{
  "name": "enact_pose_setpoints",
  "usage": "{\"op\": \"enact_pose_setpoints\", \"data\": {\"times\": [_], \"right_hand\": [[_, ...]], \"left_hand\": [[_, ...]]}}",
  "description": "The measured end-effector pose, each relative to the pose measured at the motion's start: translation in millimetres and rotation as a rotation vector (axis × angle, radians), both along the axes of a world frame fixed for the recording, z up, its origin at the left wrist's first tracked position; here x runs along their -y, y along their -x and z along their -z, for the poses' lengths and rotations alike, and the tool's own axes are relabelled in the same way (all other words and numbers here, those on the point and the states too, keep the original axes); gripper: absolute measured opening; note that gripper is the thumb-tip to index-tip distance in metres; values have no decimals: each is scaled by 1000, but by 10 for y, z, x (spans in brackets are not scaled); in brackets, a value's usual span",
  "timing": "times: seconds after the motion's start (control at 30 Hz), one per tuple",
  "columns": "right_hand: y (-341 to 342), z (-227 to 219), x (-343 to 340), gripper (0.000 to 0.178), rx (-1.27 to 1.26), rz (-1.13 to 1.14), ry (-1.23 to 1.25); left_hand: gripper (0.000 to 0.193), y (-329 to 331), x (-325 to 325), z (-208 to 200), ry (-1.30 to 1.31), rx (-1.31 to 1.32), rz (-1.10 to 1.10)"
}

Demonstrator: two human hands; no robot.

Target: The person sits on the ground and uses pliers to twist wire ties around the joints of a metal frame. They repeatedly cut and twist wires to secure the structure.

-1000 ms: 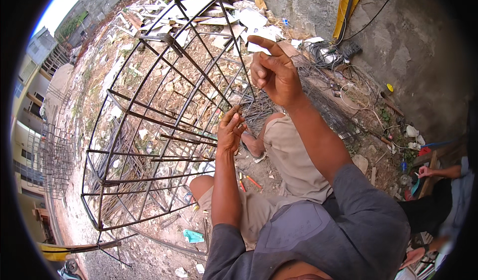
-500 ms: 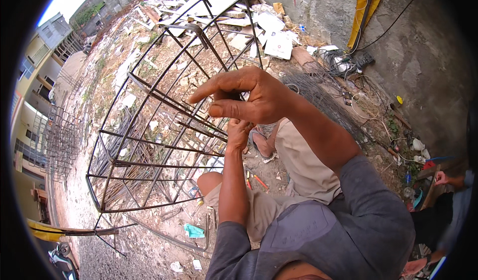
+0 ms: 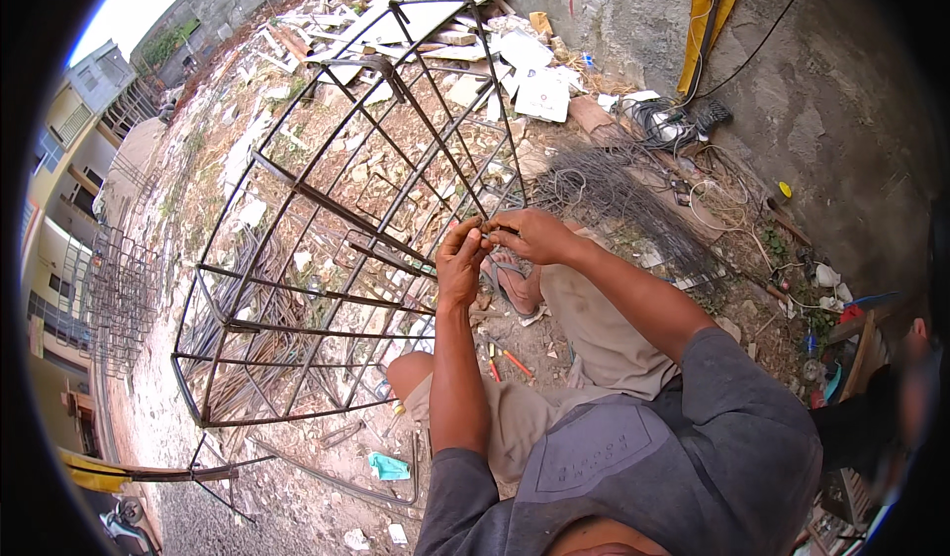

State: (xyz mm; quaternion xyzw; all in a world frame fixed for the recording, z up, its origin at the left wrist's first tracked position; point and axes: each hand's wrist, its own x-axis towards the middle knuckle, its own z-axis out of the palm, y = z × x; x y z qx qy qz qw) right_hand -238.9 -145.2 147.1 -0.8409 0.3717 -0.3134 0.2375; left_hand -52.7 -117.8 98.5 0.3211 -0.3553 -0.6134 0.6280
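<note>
In front of me leans a large cage of dark steel rebar (image 3: 317,194), long bars joined by bent square stirrups. Beside its right-hand bars, my left hand (image 3: 459,267) is closed, thumb and fingertips pinched together and pointing up. My right hand (image 3: 531,236) meets it from the right, its fingers also pinched, so the fingertips of both nearly touch. Whatever lies between them is too small to make out. Below the hands, on the dirt, lie hand tools with red and yellow handles (image 3: 516,363).
A tangle of thin dark wire (image 3: 618,200) lies right of the cage. Broken white boards (image 3: 542,94) pile up by the concrete wall (image 3: 633,22). Loose rods (image 3: 247,328) lie beneath the cage, a turquoise scrap (image 3: 389,466) nearer me. Another person (image 3: 881,408) is at the right edge.
My right hand has come down from its raised place in front of the cage to meet my left hand. My left hand has stayed beside the bars.
</note>
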Motion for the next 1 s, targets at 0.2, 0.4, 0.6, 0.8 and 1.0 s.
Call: {"op": "enact_pose_setpoints", "data": {"times": [0.2, 0.4, 0.6, 0.8, 1.0], "right_hand": [[-14, 2, -91, 17, -210, 120, 180], [170, 37, -8, 7, -264, 132, 347], [444, -111, -13, 7, -313, 143, 363], [396, -248, -75, 12, -361, 193, 188], [466, -513, 45, 17, -113, 157, 43]], "left_hand": [[38, 11, -11, 2, 43, 196, -74], [18, 82, 49, -39, -42, 159, 54], [17, 92, 21, -52, 167, 732, 102], [24, 161, -50, -144, 139, 814, -133], [22, 73, -56, -163, 118, 491, -30]]}}
